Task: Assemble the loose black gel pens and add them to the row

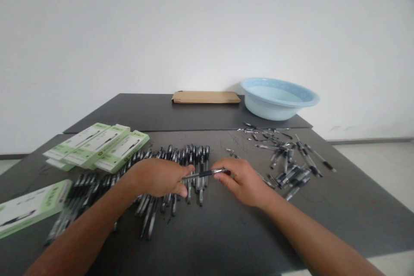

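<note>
1. Head view: looking forward and down on a dark counter [226, 241], with a pale wall [194, 30] behind.
2. Apparently partway along, judging by the layout: to the left, many pens in a row [190, 155], mostly side by side with dark ends far and pale ends near; nearer on the left, a second bunch of pens [86, 185], partly behind the left forearm [97, 224].
3. Seemingly left to handle, to the right: a loose heap of pens [291, 177], pointing every way, with small thin pieces scattered at its far side. Too small and blurred to tell whole pens from parts there.
4. In the middle, between both hands and just above the right end of the row: one pen [203, 174], nearly level, dark along its middle.
5. Right hand [242, 181]: closed in a pinch, thumb and finger on the right end of that pen.
6. Left hand [163, 177]: narrowly parted, with the left end of the pen running in between thumb and finger; cannot tell whether gripped or only loosely guided.
7. Far left, overlapping green-and-white boxes [97, 140]; near left, another box [35, 205]. Far centre, a flat brown carton [207, 97]; far right, a blue basin [271, 110].
</note>
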Available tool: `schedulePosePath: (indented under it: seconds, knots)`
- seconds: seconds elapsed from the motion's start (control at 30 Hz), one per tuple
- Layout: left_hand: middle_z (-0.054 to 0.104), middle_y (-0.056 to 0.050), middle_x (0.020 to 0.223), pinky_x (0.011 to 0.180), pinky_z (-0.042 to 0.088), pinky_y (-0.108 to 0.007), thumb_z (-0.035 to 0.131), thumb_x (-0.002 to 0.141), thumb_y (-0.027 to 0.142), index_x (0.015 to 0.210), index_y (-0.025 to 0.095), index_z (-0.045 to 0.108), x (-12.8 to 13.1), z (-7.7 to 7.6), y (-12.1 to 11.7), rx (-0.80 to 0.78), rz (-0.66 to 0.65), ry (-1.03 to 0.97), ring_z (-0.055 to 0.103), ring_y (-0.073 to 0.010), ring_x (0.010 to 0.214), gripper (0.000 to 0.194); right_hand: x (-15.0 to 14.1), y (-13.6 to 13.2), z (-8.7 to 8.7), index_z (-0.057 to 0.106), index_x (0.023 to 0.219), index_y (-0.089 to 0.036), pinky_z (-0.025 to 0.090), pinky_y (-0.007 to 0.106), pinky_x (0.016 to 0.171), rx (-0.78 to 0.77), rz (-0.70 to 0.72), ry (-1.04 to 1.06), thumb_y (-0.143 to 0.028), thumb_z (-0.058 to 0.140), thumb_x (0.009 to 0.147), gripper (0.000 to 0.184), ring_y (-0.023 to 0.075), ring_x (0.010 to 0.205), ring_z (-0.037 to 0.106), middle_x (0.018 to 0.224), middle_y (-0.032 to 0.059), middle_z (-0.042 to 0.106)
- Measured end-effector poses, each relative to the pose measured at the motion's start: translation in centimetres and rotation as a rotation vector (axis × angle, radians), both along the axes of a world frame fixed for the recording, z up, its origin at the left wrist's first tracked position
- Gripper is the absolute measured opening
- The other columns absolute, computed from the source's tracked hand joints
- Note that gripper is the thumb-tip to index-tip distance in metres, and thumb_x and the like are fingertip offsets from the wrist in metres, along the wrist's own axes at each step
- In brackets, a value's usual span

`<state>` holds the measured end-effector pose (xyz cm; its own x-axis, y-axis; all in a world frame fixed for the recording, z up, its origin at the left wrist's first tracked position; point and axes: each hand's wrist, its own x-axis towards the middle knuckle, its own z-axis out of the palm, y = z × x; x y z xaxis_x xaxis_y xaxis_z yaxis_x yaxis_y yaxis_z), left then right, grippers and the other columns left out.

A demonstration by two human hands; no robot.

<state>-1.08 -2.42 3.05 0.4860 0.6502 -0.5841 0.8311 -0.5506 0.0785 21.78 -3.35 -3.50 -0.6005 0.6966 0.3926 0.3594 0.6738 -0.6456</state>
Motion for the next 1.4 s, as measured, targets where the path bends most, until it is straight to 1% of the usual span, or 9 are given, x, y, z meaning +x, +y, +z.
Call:
schedulePosePath:
  seconds: [0.23,0.37,0.47,0.67,0.83,1.03,1.2,1.3,1.4]
  knots:
    - [0.064,-0.017,0.116,0.079,0.048,-0.037,0.046,0.086,0.042,0.142,0.015,0.033,-0.1,0.1,-0.9,0.030,0.051,-0.025,0.061,-0.0310,0.103,0.063,-0.1,-0.5,0.5,0.060,0.094,-0.018,0.042,0.023,0.074,0.030,0.019,0.012,-0.023,0.049,0.092,0.013,0.0134,0.081,0.058,0.086,0.0037,0.064]
    - [0.062,-0.018,0.120,0.082,0.047,-0.038,0.045,0.087,0.036,0.144,0.011,0.028,0.0,0.5,-1.6,0.053,0.074,-0.034,0.058,-0.0306,0.107,0.065,-0.1,-0.6,0.6,0.059,0.094,-0.018,0.042,0.024,0.073,0.065,0.014,0.000,-0.025,0.048,0.092,0.013,0.0142,0.079,0.058,0.085,0.0041,0.064]
    - [0.062,-0.019,0.119,0.082,0.047,-0.038,0.044,0.086,0.032,0.144,0.009,0.026,-0.1,0.4,-1.9,0.081,0.085,-0.042,0.059,-0.0303,0.106,0.065,-0.1,-0.8,0.7,0.059,0.095,-0.019,0.042,0.025,0.073,0.096,0.008,-0.002,-0.025,0.048,0.092,0.014,0.0152,0.079,0.058,0.085,0.0046,0.064]
    - [0.067,-0.015,0.111,0.079,0.049,-0.039,0.042,0.085,0.028,0.145,0.013,0.026,-0.7,-0.5,-2.1,0.119,0.081,-0.116,0.061,-0.0301,0.098,0.064,-0.1,-1.1,0.8,0.058,0.096,-0.019,0.041,0.027,0.072,0.149,0.012,-0.019,-0.025,0.046,0.092,0.014,0.0164,0.077,0.057,0.084,0.0053,0.065]
    - [0.067,-0.015,0.109,0.077,0.048,-0.039,0.044,0.084,0.029,0.143,0.013,0.032,-1.1,-0.8,-2.4,0.139,0.117,-0.150,0.062,-0.0318,0.095,0.063,-0.3,-1.3,1.0,0.058,0.095,-0.018,0.041,0.027,0.071,0.181,0.011,-0.007,-0.025,0.046,0.092,0.014,0.0161,0.075,0.056,0.081,0.0050,0.065]
    - [0.066,-0.012,0.113,0.079,0.047,-0.037,0.043,0.085,0.030,0.143,0.018,0.031,-1.5,-1.2,-2.6,0.185,0.110,-0.155,0.061,-0.0293,0.099,0.061,-0.4,-1.4,0.9,0.058,0.097,-0.018,0.042,0.028,0.071,0.208,0.002,-0.022,-0.026,0.044,0.093,0.016,0.0166,0.075,0.056,0.081,0.0053,0.065]
    - [0.064,-0.013,0.118,0.084,0.046,-0.040,0.042,0.086,0.033,0.143,0.020,0.031,-1.8,-1.5,-2.7,0.200,0.104,-0.178,0.060,-0.0306,0.103,0.060,-0.5,-1.4,0.9,0.057,0.097,-0.018,0.042,0.029,0.071,0.229,0.003,-0.013,-0.026,0.044,0.093,0.016,0.0168,0.074,0.056,0.081,0.0056,0.065]
    - [0.062,-0.013,0.120,0.087,0.045,-0.041,0.040,0.086,0.032,0.144,0.020,0.031,-1.8,-1.5,-2.8,0.204,0.108,-0.197,0.058,-0.0307,0.106,0.060,-0.6,-1.5,1.0,0.057,0.098,-0.017,0.042,0.029,0.072,0.234,0.009,-0.012,-0.026,0.044,0.093,0.016,0.0169,0.075,0.057,0.082,0.0059,0.065]
    - [0.063,-0.012,0.119,0.084,0.046,-0.039,0.041,0.085,0.031,0.144,0.020,0.030,-1.6,-1.2,-2.8,0.178,0.117,-0.182,0.060,-0.0293,0.103,0.060,-0.6,-1.6,1.0,0.057,0.098,-0.018,0.043,0.029,0.072,0.233,0.005,-0.021,-0.027,0.044,0.093,0.017,0.0170,0.076,0.057,0.082,0.0060,0.065]
